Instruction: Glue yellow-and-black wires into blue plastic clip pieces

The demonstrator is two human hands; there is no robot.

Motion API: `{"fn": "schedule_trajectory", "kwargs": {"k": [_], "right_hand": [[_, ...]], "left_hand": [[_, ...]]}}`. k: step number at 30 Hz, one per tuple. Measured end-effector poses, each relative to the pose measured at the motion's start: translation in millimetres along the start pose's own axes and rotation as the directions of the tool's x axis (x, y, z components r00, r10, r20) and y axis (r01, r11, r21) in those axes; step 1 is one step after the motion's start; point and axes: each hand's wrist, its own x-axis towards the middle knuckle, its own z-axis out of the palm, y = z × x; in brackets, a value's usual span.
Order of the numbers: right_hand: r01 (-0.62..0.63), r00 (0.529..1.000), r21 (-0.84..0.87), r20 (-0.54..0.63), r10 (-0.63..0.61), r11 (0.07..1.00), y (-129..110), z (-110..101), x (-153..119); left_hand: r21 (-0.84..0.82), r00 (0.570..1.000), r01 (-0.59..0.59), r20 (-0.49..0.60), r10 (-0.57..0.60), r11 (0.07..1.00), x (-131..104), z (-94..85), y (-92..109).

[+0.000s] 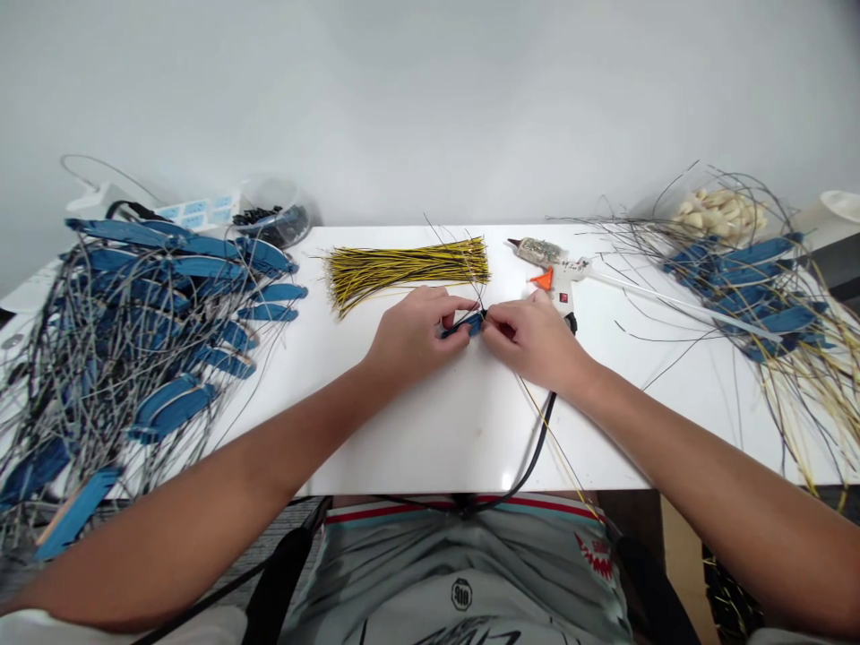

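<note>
Near the middle of the white table, my left hand (421, 333) pinches a small blue piece (474, 323) between thumb and fingers. Close against its right end, my right hand (533, 333) has its fingertips pressed together at a small black part (482, 314) and thin wires. Dark wires stick up from between the hands, and a yellow wire (552, 434) trails from under my right hand toward the table's front edge. What exactly the right fingertips grip is too small to tell. Just behind the hands lies a bundle of yellow and black wires (409, 270).
A glue gun (562, 279) with an orange tip part lies behind my right hand, its black cable running forward. Blue pieces with grey wires (167, 296) pile up at left; more blue pieces (752, 282) lie right. Tubs of black parts (288, 219) and cream parts (718, 213) stand behind.
</note>
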Motion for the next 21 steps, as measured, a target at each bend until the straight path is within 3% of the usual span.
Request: {"fn": "schedule_trajectory", "kwargs": {"k": [11,21], "right_hand": [[-0.030,1.000,-0.004,0.002,0.030,1.000,-1.7,-1.8,-0.4],[0.019,0.999,-0.043,0.037,-0.017,0.999,-0.6,-3.3,-0.9]], "left_hand": [[-0.007,1.000,0.006,-0.005,-0.006,1.000,-0.4,-0.3,1.2],[0.005,1.000,0.023,-0.017,-0.023,1.000,-1.7,-1.4,2.7]]}}
